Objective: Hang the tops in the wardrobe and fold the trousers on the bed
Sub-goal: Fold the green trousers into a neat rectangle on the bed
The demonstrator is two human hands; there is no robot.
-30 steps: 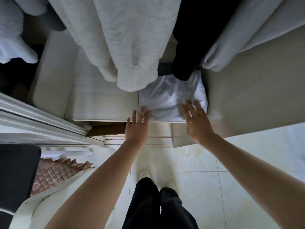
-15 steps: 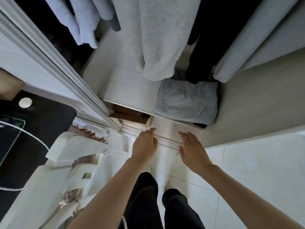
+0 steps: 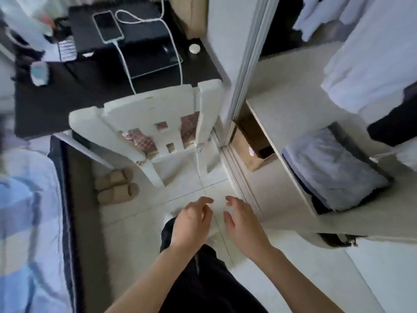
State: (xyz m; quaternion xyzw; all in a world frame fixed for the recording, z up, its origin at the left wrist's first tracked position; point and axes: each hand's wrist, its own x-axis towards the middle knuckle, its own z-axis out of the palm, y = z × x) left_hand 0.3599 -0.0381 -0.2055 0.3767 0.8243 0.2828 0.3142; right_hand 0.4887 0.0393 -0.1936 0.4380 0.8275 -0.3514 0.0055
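**Turning from wardrobe toward bed, both hands empty**

Standing on pale floor tiles between the bed [image 3: 24, 213], at far left under a blue-and-white checked cover, and the open wardrobe [image 3: 291, 123] at right. Hanging inside: pale tops [image 3: 370, 64] and one dark garment [image 3: 392, 129], hems only, hangers and rail cut off above. Lying on the wardrobe shelf: a folded grey garment [image 3: 331, 170], squared off atop something dark; whether trousers or a top, cannot tell. Standing between bed and wardrobe: a white chair [image 3: 158, 123], pushed toward a dark tabletop [image 3: 67, 96] carrying a phone [image 3: 107, 26] on a white cable. Resting on the floor near the bed: a pair of beige slippers [image 3: 116, 187].

Hovering low over the tiles, close together yet apart: left hand [image 3: 191, 224] and right hand [image 3: 242, 224], fingers loosely curled, holding nothing.

Judging the handling: soft, light cloth, limp and quick to slump; best pinched at shoulders for tops, at waistband for trousers, then smoothed flat.

Hard to make out: any loose clothes on the bed, blurred and cropped at the frame edge; wardrobe depths dark.
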